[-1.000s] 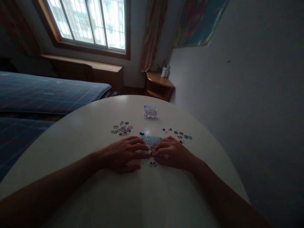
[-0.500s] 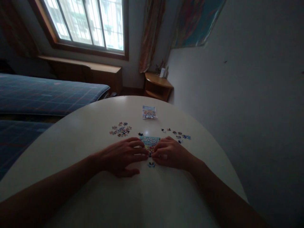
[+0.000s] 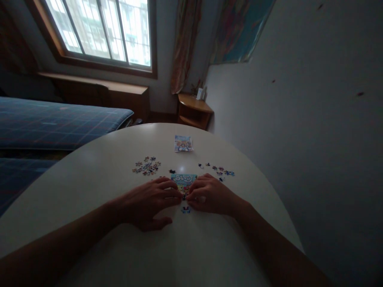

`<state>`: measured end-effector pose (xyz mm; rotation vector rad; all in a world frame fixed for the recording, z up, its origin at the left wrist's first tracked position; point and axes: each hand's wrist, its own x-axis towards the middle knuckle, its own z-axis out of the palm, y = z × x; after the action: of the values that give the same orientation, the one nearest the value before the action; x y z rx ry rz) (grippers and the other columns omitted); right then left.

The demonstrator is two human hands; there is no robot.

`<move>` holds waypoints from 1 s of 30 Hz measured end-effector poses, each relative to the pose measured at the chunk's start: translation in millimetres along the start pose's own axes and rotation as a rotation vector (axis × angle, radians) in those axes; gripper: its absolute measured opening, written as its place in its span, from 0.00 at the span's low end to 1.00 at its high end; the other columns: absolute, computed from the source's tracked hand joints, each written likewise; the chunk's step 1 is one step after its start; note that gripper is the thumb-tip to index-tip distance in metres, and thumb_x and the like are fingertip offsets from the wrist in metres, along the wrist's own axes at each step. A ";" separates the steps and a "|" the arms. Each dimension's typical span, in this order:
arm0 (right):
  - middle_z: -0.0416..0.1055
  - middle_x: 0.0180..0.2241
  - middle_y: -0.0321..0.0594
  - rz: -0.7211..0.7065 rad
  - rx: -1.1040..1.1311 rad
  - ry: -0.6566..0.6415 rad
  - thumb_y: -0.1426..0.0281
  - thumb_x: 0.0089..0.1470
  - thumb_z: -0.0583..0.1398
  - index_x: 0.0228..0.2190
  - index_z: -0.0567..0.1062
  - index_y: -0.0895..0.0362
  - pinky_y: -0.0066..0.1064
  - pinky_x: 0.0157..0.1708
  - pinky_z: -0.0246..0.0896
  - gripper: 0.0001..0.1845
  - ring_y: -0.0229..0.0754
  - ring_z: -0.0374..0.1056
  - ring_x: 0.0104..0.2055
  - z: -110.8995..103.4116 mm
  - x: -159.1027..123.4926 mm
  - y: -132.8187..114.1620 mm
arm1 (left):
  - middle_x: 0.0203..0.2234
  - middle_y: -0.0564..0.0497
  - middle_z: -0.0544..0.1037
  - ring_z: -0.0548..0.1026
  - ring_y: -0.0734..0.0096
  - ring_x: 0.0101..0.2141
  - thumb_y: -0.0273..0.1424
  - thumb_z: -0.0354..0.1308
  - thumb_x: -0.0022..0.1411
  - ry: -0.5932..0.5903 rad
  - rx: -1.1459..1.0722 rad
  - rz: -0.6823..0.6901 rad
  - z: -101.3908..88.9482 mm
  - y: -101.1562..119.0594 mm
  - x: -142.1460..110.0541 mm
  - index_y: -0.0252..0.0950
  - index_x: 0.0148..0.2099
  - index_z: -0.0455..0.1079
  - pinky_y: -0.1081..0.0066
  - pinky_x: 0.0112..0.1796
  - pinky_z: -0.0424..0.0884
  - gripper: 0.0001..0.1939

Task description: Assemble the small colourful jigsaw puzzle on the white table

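Observation:
A partly joined jigsaw puzzle point(image 3: 183, 178) with a teal top edge and bubble lettering lies flat on the table between my hands. My left hand point(image 3: 149, 201) rests along its left side, fingers stretched out and thumb apart. My right hand point(image 3: 211, 195) is at the right side, fingertips pinched at the lower edge on a small dark puzzle piece point(image 3: 184, 197), mostly covered by the fingers. Just below, a loose bluish puzzle piece point(image 3: 185, 209) lies by itself. Both hands hide parts of the puzzle's sides.
Loose puzzle pieces point(image 3: 148, 166) are heaped at the left, and more puzzle pieces point(image 3: 220, 168) are scattered at the right. A dark piece point(image 3: 172, 171) lies above the puzzle. Farther back on the round white table point(image 3: 119, 147) is a printed packet point(image 3: 183, 144). A mattress point(image 3: 60, 123) stands beyond.
The head view has shifted slightly, so everything sits a little farther left and lower. Both hands stay at the puzzle with nearly the same pose.

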<state>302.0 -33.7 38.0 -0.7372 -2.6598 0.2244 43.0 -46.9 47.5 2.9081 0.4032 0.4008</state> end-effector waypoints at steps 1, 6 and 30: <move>0.80 0.36 0.32 0.003 0.000 -0.003 0.67 0.54 0.64 0.32 0.80 0.50 0.33 0.42 0.57 0.03 0.38 0.73 0.37 0.2 0.3 -0.8 | 0.50 0.45 0.75 0.70 0.54 0.51 0.35 0.56 0.61 -0.003 0.002 -0.010 0.1 1.0 0.6 0.37 0.57 0.65 0.54 0.57 0.61 0.22; 0.80 0.37 0.35 0.046 0.039 -0.042 0.68 0.57 0.62 0.34 0.80 0.51 0.33 0.45 0.59 0.05 0.38 0.73 0.39 -9.1 -2.0 2.3 | 0.51 0.44 0.74 0.69 0.53 0.51 0.36 0.56 0.61 -0.045 0.028 -0.065 1.2 5.6 3.1 0.36 0.59 0.64 0.53 0.57 0.62 0.24; 0.80 0.37 0.44 1.027 -0.133 0.258 0.66 0.56 0.60 0.38 0.82 0.55 0.33 0.40 0.64 0.12 0.44 0.74 0.38 -25.5 -53.1 96.0 | 0.52 0.43 0.73 0.68 0.54 0.52 0.34 0.55 0.62 0.003 -0.004 -0.069 2.8 5.4 1.4 0.36 0.58 0.65 0.55 0.56 0.64 0.22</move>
<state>398.8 21.4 21.4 -1.9602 -1.8444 0.1860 46.4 -52.0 46.3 2.8802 0.5009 0.3951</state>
